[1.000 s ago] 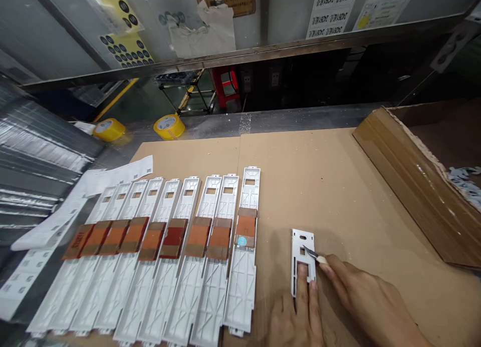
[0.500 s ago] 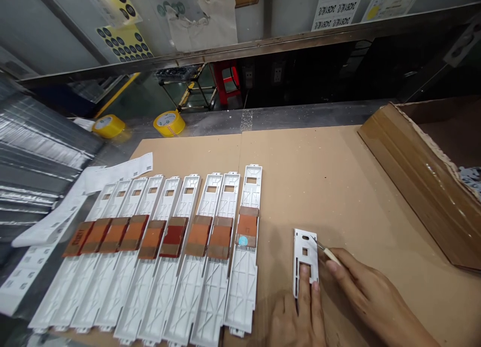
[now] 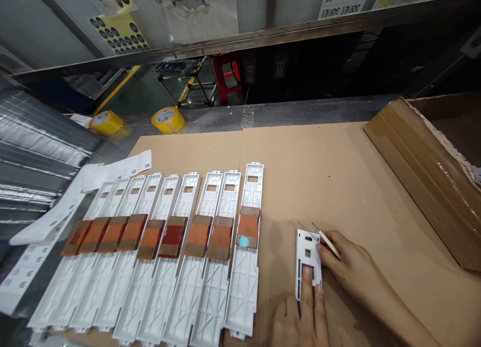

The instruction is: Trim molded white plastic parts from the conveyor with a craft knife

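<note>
A small white plastic plate point(image 3: 301, 257) with cut-out windows lies on the brown board at the lower right. My left hand point(image 3: 298, 322) rests on its near part, fingers stretched out, one over the large window and another along the right edge. My right hand point(image 3: 351, 264) is closed around a slim craft knife point(image 3: 328, 243) with a pale handle. The knife's thin tip points up and left, beyond the plate's far right corner. My right thumb is at the plate's upper right edge; whether it touches is hard to tell.
Several long white plastic strips point(image 3: 240, 282) with orange-brown taped blocks lie in a row on the left. Two yellow tape rolls point(image 3: 168, 120) stand at the back. A cardboard box point(image 3: 424, 187) borders the right side. A paper label strip point(image 3: 120, 172) lies at the far left.
The knife tip has left the plate's right edge and now points past its far end. My right hand has shifted slightly up and its thumb has come to the plate's edge.
</note>
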Action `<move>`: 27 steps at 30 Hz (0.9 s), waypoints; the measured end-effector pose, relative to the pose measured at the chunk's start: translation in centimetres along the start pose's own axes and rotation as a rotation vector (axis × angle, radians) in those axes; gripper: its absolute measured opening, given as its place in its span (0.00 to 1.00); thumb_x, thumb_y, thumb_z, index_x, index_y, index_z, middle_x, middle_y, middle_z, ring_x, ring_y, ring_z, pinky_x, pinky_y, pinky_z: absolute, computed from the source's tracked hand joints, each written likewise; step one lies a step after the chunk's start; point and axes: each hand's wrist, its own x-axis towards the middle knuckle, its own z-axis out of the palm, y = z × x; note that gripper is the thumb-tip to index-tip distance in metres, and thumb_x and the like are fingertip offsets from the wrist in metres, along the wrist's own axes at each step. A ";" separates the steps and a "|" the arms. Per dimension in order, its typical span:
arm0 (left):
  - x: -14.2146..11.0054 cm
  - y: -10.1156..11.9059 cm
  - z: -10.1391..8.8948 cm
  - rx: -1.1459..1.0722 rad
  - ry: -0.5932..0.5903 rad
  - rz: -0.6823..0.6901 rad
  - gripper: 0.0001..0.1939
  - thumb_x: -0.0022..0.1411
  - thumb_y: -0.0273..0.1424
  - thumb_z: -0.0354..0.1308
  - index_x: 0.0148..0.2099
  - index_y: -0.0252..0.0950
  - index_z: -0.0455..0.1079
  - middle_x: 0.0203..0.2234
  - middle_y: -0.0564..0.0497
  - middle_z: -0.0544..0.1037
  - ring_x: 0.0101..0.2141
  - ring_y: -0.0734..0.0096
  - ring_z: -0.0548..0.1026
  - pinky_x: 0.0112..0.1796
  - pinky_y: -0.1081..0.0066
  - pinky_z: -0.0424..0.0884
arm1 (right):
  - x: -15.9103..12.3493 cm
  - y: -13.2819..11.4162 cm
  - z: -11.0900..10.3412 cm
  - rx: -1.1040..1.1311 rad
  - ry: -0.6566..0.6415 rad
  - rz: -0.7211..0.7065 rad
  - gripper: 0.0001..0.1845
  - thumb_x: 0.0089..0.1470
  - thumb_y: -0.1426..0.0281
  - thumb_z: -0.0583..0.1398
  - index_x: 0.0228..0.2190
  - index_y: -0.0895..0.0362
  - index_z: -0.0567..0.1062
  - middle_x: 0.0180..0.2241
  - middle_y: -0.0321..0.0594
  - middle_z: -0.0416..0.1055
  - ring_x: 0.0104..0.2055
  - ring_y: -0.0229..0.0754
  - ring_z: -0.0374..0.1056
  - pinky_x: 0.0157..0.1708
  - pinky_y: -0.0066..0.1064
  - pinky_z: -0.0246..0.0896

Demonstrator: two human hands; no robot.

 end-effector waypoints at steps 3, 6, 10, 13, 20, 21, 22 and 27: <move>0.0 0.0 0.0 -0.008 -0.001 0.000 0.28 0.47 0.33 0.64 0.53 0.35 0.73 0.57 0.42 0.70 0.28 0.65 0.69 0.24 0.66 0.65 | -0.1 0.0 0.1 -0.001 0.007 0.028 0.21 0.51 0.49 0.48 0.31 0.51 0.67 0.28 0.39 0.74 0.30 0.46 0.70 0.31 0.34 0.61; -0.1 0.0 0.1 -0.005 0.000 0.005 0.29 0.47 0.35 0.64 0.54 0.34 0.72 0.57 0.41 0.70 0.27 0.65 0.69 0.24 0.65 0.64 | 0.1 -0.1 0.3 -0.011 0.016 0.043 0.20 0.49 0.50 0.50 0.32 0.52 0.67 0.26 0.39 0.73 0.27 0.47 0.69 0.29 0.35 0.60; -0.2 0.1 0.2 0.008 0.004 0.010 0.30 0.46 0.35 0.65 0.54 0.34 0.73 0.58 0.40 0.68 0.29 0.64 0.70 0.25 0.64 0.63 | 0.3 0.2 -0.1 0.044 -0.023 -0.019 0.15 0.50 0.54 0.51 0.28 0.52 0.66 0.26 0.39 0.73 0.28 0.45 0.69 0.29 0.34 0.62; -0.2 0.0 0.2 0.003 0.013 0.010 0.29 0.47 0.35 0.65 0.53 0.34 0.73 0.59 0.39 0.68 0.29 0.64 0.70 0.25 0.64 0.62 | -0.1 0.6 -0.8 0.120 -0.044 -0.089 0.18 0.55 0.52 0.50 0.35 0.53 0.68 0.35 0.41 0.75 0.36 0.43 0.71 0.37 0.31 0.65; -0.1 0.0 0.3 -0.005 0.024 0.010 0.30 0.45 0.36 0.65 0.53 0.35 0.73 0.60 0.40 0.65 0.27 0.66 0.67 0.24 0.64 0.61 | -2.2 2.9 -1.0 0.045 0.001 -0.167 0.21 0.62 0.51 0.47 0.39 0.50 0.70 0.36 0.37 0.76 0.35 0.39 0.73 0.33 0.27 0.66; -0.1 0.0 0.3 -0.003 0.022 0.008 0.30 0.44 0.36 0.65 0.53 0.35 0.73 0.61 0.40 0.64 0.27 0.67 0.67 0.24 0.64 0.61 | -2.5 3.2 -0.9 -0.027 0.041 -0.180 0.21 0.61 0.51 0.47 0.39 0.49 0.71 0.38 0.36 0.77 0.36 0.40 0.74 0.32 0.28 0.67; -0.1 0.0 0.3 -0.003 0.018 0.005 0.30 0.44 0.36 0.65 0.53 0.35 0.73 0.61 0.41 0.64 0.27 0.66 0.67 0.24 0.64 0.61 | -2.7 3.4 -0.7 -0.105 0.084 -0.199 0.21 0.61 0.51 0.46 0.39 0.47 0.73 0.40 0.34 0.77 0.36 0.40 0.75 0.30 0.28 0.68; 0.0 -0.1 0.3 -0.013 0.021 0.010 0.32 0.42 0.38 0.66 0.52 0.35 0.74 0.62 0.41 0.62 0.28 0.65 0.68 0.25 0.63 0.61 | -3.7 3.2 -0.6 -0.349 0.193 -0.310 0.24 0.63 0.52 0.42 0.35 0.43 0.75 0.36 0.28 0.78 0.26 0.41 0.75 0.19 0.31 0.68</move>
